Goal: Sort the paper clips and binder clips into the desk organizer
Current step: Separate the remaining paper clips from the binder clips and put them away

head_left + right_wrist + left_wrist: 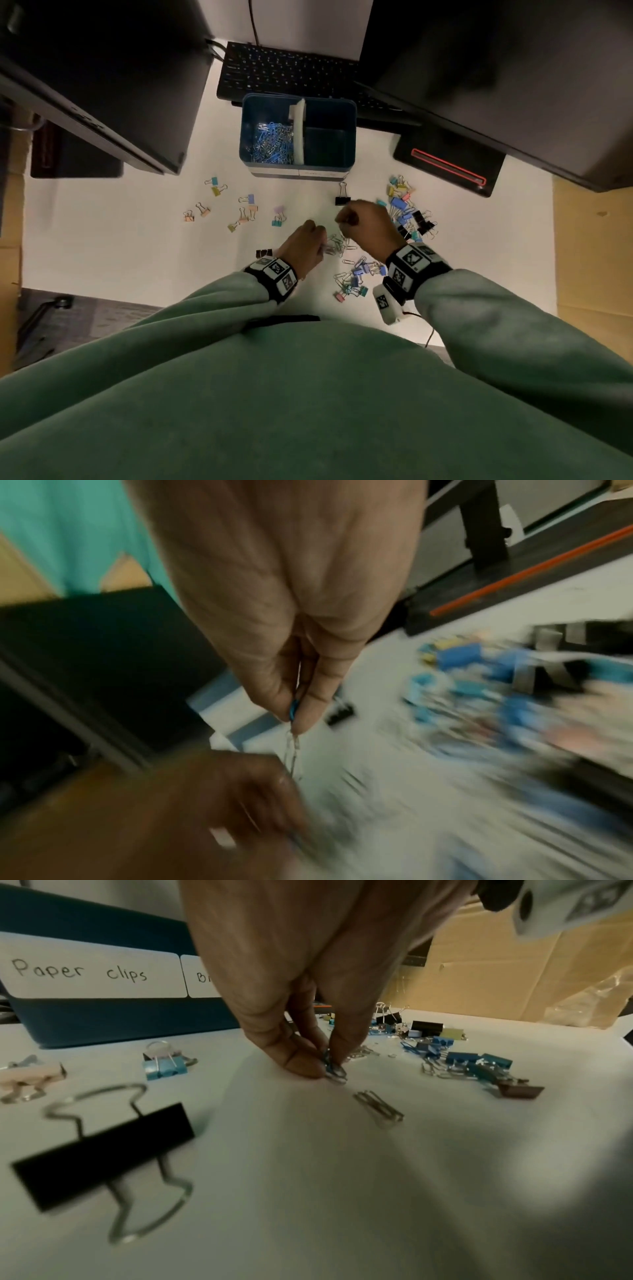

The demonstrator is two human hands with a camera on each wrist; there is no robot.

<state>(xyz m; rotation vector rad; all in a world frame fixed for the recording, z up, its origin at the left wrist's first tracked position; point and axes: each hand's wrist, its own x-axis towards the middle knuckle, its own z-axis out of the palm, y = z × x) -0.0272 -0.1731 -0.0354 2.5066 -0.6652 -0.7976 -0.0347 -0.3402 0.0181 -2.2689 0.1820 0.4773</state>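
Both the left hand (291, 1031) and right hand (291, 642) are pinching paper clips (334, 1069), probably heading for the organizer (298, 171) just ahead next.

Dim, warm light; right-wrist view motion-blurred

place: office desk | evidence: keyboard (291, 72); monitor stand (448, 164); labelled desk organizer (298, 133); scattered binder clips (407, 209)

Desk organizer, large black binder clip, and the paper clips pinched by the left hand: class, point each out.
desk organizer (250, 137): head view, its blue left wall.
large black binder clip (103, 1156): left wrist view, its black body.
paper clips (334, 1070): left wrist view, wire loops below the fingertips.
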